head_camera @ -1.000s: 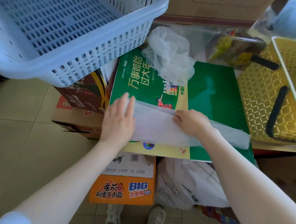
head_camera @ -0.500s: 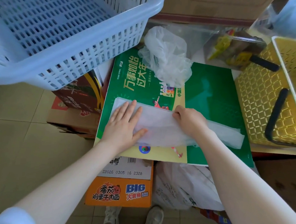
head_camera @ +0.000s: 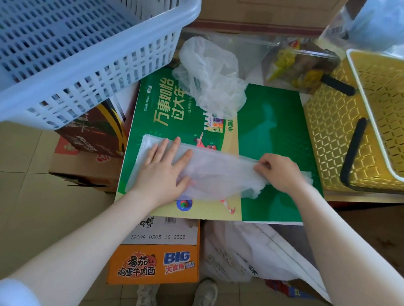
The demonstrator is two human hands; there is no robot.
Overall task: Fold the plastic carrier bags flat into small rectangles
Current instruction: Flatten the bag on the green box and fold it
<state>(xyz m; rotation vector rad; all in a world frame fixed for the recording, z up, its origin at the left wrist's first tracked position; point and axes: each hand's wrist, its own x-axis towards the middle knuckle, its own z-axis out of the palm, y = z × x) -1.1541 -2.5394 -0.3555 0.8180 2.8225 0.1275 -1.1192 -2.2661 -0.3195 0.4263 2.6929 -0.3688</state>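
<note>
A translucent white plastic bag lies flattened into a long strip across a green printed board. My left hand presses flat on the strip's left part, fingers straight and spread. My right hand pinches the bag's right end and has lifted it over toward the left, so that end is bunched under the fingers. A second, crumpled clear bag sits loose at the board's far edge.
A pale blue slotted basket overhangs the left. A yellow basket with black handles stands at the right. Cardboard boxes and a white bag lie below the board; my shoes are on the tiled floor.
My left hand slid right along the strip and pressed down. My right hand gathered the bag's right end and drew it leftward, shortening the strip.
</note>
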